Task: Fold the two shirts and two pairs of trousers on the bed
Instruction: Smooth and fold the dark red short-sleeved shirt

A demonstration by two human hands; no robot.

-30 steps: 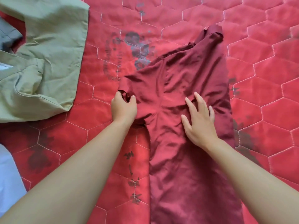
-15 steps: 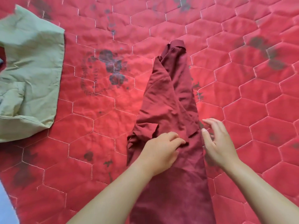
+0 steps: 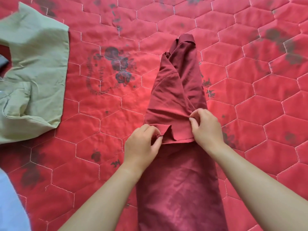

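red quilted bedspread (image 3: 250, 100), hexagon stitching, dark floral prints

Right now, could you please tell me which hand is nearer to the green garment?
The left. The left hand pinches the maroon shirt on the side facing the green garment; the right hand pinches the same shirt farther right, away from it.

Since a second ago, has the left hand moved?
Yes. The left hand has gone right, away from the dark rose print on the quilt, and now pinches the folded-in sleeve of the maroon shirt.
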